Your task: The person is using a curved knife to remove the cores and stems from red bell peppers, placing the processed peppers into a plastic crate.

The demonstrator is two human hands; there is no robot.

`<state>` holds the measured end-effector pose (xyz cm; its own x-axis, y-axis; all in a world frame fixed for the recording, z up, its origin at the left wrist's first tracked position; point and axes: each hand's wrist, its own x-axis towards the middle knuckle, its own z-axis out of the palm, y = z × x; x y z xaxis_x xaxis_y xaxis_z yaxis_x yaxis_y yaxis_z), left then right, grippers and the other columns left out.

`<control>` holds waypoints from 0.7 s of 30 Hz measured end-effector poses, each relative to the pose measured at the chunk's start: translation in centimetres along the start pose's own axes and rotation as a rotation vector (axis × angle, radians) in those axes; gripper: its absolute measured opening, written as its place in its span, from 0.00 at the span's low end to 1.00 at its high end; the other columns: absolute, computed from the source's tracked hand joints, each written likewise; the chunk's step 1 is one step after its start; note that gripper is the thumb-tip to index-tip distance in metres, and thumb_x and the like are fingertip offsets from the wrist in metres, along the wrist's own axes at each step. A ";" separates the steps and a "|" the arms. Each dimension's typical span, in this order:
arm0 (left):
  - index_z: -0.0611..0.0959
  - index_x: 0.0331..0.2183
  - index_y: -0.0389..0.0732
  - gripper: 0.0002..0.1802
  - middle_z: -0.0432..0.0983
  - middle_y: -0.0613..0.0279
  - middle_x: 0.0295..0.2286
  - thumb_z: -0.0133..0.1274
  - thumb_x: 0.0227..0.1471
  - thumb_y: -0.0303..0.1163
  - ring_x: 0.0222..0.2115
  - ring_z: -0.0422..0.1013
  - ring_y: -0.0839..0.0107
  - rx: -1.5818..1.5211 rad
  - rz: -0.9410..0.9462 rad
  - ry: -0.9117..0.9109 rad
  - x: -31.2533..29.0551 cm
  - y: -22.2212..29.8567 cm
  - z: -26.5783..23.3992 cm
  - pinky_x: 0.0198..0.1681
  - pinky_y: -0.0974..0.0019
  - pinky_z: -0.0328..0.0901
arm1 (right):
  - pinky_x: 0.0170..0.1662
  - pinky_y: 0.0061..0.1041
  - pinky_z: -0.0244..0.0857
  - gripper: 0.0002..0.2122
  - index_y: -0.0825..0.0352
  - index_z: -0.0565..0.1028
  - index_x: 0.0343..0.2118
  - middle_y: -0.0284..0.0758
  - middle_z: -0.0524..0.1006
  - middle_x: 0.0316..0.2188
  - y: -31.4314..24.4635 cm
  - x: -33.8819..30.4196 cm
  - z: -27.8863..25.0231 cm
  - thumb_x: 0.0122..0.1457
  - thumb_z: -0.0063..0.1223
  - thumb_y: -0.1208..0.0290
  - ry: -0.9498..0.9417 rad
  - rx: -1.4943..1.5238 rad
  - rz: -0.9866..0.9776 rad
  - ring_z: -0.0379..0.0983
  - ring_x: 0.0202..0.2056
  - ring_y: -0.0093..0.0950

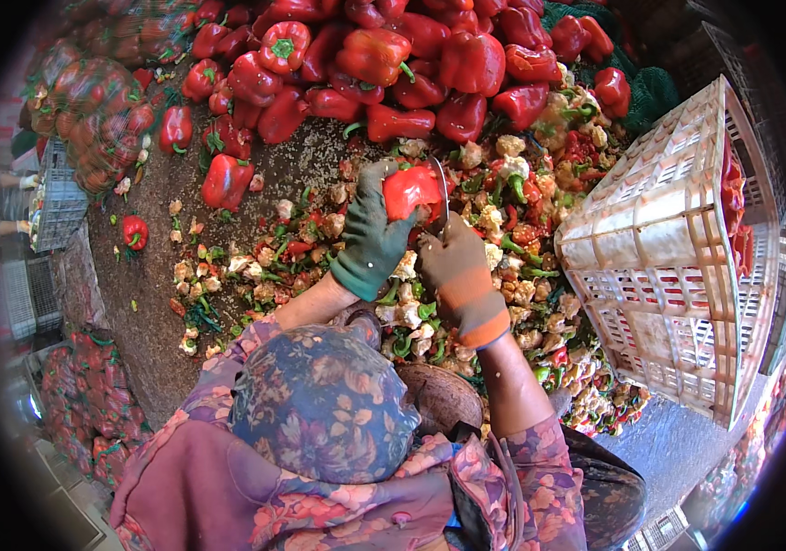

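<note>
In a dark green glove, my left hand (pixel 370 234) is closed round a red bell pepper (pixel 409 190), held above the scraps. My right hand (pixel 455 266), in a worn brown glove with an orange cuff, grips a knife. Its thin curved blade (pixel 445 191) stands against the pepper's right side; the handle is hidden in the fist. I cannot tell how deep the blade sits. Below and around both hands lie cut pepper cores (pixel 411 312) with green stems and pale seed clusters.
A large heap of whole red peppers (pixel 393 64) lies beyond my hands. On the right stands a tilted, dirty white plastic crate (pixel 641 239) with red pepper pieces inside. Mesh sacks of peppers (pixel 90 115) are at the left. Loose seeds dot the dark ground (pixel 145 303).
</note>
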<state>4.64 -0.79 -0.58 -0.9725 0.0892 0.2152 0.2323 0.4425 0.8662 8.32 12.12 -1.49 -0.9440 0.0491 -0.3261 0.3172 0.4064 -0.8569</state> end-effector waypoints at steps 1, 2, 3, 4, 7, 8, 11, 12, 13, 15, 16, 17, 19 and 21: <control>0.66 0.47 0.36 0.30 0.68 0.46 0.40 0.58 0.41 0.30 0.38 0.68 0.51 0.102 0.110 0.013 -0.1 0.1 -0.4 0.44 0.57 0.63 | 0.28 0.26 0.65 0.10 0.69 0.74 0.37 0.33 0.75 0.22 -0.1 0.8 0.1 0.51 0.50 0.75 -0.033 0.041 0.005 0.71 0.23 0.24; 0.66 0.47 0.36 0.31 0.69 0.46 0.40 0.58 0.39 0.29 0.38 0.68 0.48 0.206 0.219 0.025 -0.1 0.1 -1.0 0.43 0.55 0.63 | 0.23 0.24 0.61 0.06 0.68 0.74 0.33 0.31 0.73 0.19 -0.6 1.0 -0.7 0.51 0.49 0.75 -0.167 0.168 0.087 0.67 0.19 0.22; 0.66 0.48 0.37 0.33 0.69 0.45 0.39 0.59 0.37 0.27 0.38 0.68 0.46 0.282 0.329 0.016 0.1 -0.6 -0.8 0.43 0.54 0.64 | 0.18 0.22 0.56 0.04 0.67 0.74 0.28 0.29 0.71 0.15 -1.0 1.5 -1.8 0.52 0.48 0.74 -0.267 0.281 0.209 0.63 0.15 0.20; 0.67 0.47 0.39 0.34 0.69 0.46 0.40 0.59 0.35 0.27 0.38 0.68 0.46 0.357 0.447 0.036 0.4 -0.8 -1.0 0.42 0.52 0.64 | 0.12 0.21 0.51 0.05 0.65 0.73 0.23 0.27 0.68 0.12 -2.0 1.8 -2.8 0.53 0.48 0.73 -0.371 0.380 0.330 0.60 0.10 0.18; 0.68 0.47 0.40 0.32 0.70 0.47 0.41 0.59 0.35 0.26 0.39 0.69 0.49 0.449 0.608 -0.090 0.8 -1.5 -2.0 0.41 0.53 0.65 | 0.11 0.18 0.48 0.05 0.64 0.72 0.22 0.27 0.67 0.12 -3.0 0.9 -5.0 0.53 0.47 0.72 -0.553 0.552 0.473 0.58 0.10 0.16; 0.68 0.46 0.41 0.31 0.70 0.49 0.41 0.59 0.35 0.27 0.40 0.70 0.50 0.439 0.632 -0.067 0.7 -1.9 -1.9 0.40 0.53 0.66 | 0.10 0.18 0.48 0.05 0.64 0.72 0.23 0.26 0.67 0.12 -2.8 0.6 -5.2 0.53 0.47 0.72 -0.596 0.600 0.487 0.58 0.10 0.15; 0.69 0.44 0.42 0.30 0.71 0.51 0.39 0.59 0.34 0.26 0.38 0.70 0.51 0.371 0.618 -0.015 0.8 -1.7 -1.5 0.40 0.55 0.67 | 0.12 0.19 0.53 0.04 0.66 0.73 0.24 0.29 0.70 0.13 -2.5 -0.2 -4.4 0.51 0.47 0.73 -0.576 0.791 0.560 0.62 0.11 0.17; 0.70 0.43 0.41 0.27 0.72 0.53 0.37 0.56 0.35 0.22 0.36 0.71 0.56 0.277 0.516 0.007 0.9 -1.9 -1.6 0.41 0.58 0.67 | 0.14 0.18 0.58 0.04 0.67 0.73 0.25 0.29 0.71 0.14 -2.0 -0.6 -3.8 0.51 0.48 0.73 -0.570 0.720 0.572 0.65 0.13 0.18; 0.70 0.43 0.40 0.26 0.72 0.54 0.37 0.55 0.36 0.21 0.37 0.72 0.58 0.168 0.334 0.066 0.8 -2.4 -1.1 0.41 0.60 0.67 | 0.20 0.20 0.63 0.06 0.69 0.73 0.26 0.31 0.72 0.16 -1.2 -1.3 -2.1 0.52 0.48 0.72 -0.487 0.608 0.397 0.69 0.17 0.21; 0.70 0.42 0.40 0.25 0.72 0.54 0.36 0.53 0.37 0.18 0.37 0.72 0.63 -0.043 -0.030 0.188 1.4 -3.5 -0.3 0.42 0.63 0.66 | 0.25 0.22 0.64 0.07 0.69 0.74 0.27 0.32 0.72 0.17 0.2 -1.8 -0.4 0.52 0.50 0.70 -0.423 0.203 0.302 0.70 0.21 0.22; 0.70 0.42 0.39 0.23 0.72 0.58 0.35 0.49 0.38 0.16 0.37 0.70 0.70 -0.047 -0.075 0.217 1.7 -3.6 -0.6 0.43 0.67 0.65 | 0.27 0.24 0.63 0.07 0.69 0.74 0.30 0.33 0.72 0.18 0.9 -2.3 -0.3 0.51 0.52 0.71 -0.343 0.305 0.160 0.69 0.23 0.22; 0.70 0.42 0.39 0.23 0.71 0.60 0.35 0.48 0.39 0.15 0.37 0.69 0.72 -0.238 -0.087 0.244 2.0 -4.2 -1.0 0.43 0.68 0.65 | 0.27 0.24 0.63 0.07 0.69 0.73 0.32 0.32 0.72 0.19 1.3 -2.3 -0.5 0.51 0.53 0.73 -0.279 0.479 0.270 0.67 0.22 0.21; 0.69 0.42 0.39 0.23 0.70 0.62 0.36 0.46 0.40 0.14 0.37 0.68 0.73 -0.294 -0.188 0.223 2.3 -4.1 -1.7 0.45 0.68 0.64 | 0.30 0.24 0.66 0.08 0.69 0.72 0.34 0.33 0.74 0.21 -0.3 -1.2 -2.0 0.51 0.54 0.75 0.008 0.438 0.072 0.70 0.24 0.21; 0.69 0.43 0.39 0.23 0.70 0.61 0.36 0.46 0.40 0.13 0.38 0.68 0.72 -0.352 -0.077 0.182 1.4 -4.8 -0.9 0.45 0.69 0.64 | 0.34 0.23 0.68 0.20 0.67 0.71 0.47 0.35 0.77 0.29 0.1 0.7 -1.7 0.49 0.60 0.73 0.271 0.165 -0.354 0.73 0.32 0.19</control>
<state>2.19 -3.60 -3.98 -0.9755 -0.1062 0.1926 0.1814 0.1064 0.9776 7.56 13.74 -1.10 -0.9794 0.1785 0.0947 -0.0393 0.2913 -0.9558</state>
